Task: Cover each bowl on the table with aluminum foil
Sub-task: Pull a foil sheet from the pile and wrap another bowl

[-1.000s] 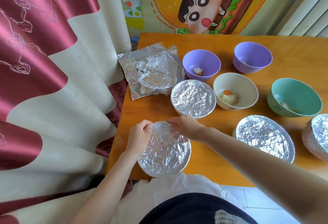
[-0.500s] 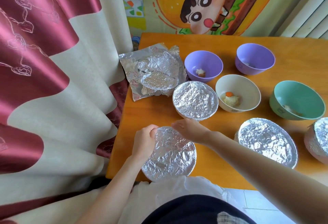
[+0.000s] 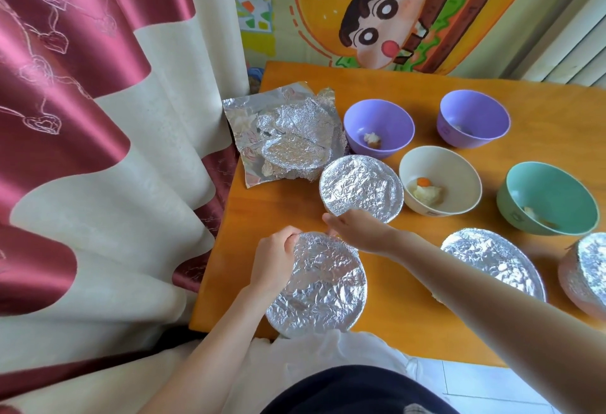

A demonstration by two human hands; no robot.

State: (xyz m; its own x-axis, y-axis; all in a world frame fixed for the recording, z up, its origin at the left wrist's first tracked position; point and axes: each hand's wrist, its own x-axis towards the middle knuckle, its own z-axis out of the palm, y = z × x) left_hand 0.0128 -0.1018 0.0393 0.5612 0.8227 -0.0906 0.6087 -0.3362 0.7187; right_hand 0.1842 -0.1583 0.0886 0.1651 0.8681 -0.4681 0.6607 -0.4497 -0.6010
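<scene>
Nearby, crinkled foil-capped bowl [image 3: 316, 284]

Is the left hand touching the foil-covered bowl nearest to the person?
Touching. The head view shows the left hand gripping the foil rim of the nearest covered bowl, fingers curled over its edge.

Maroon-cream curtain [image 3: 98, 118] left; cartoon picture [image 3: 387, 20] behind; white ribbed panel [image 3: 567, 33] right.

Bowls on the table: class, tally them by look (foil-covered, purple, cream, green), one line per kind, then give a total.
Foil-covered bowls: 4
Purple bowls: 2
Cream bowl: 1
Green bowl: 1
Total: 8
</scene>
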